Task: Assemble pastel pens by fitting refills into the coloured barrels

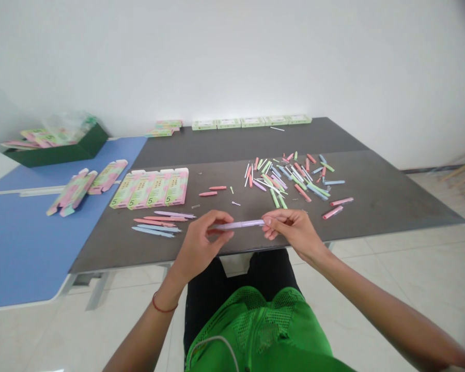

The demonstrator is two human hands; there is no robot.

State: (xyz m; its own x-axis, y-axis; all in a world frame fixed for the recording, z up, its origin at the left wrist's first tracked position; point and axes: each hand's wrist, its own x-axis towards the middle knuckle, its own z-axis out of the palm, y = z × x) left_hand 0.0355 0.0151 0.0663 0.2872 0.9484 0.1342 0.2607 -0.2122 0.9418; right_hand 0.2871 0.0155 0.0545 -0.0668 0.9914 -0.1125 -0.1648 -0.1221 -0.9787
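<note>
A purple pen (242, 224) is held level above the front edge of the dark table. My left hand (205, 240) pinches its left end between thumb and fingers. Thumb and fingertips of my right hand (290, 230) close on its right end. Left of my left hand lies a row of assembled-looking pens (157, 223) in purple, pink and blue. Beyond the hands are two pink pen barrels (213, 191) and a small purple piece (236, 203). A scattered heap of pen parts (287, 178) in pink, green, blue, purple and white spreads to the right.
Printed cartons (151, 189) stand side by side at the left of the table (391, 191). Flattened-looking cartons (73, 191) lie on the blue table (19, 232), near a dark green box (62, 152) of packaging. Several green boxes (251, 122) line the wall. Two red-pink pieces (337, 207) lie at right.
</note>
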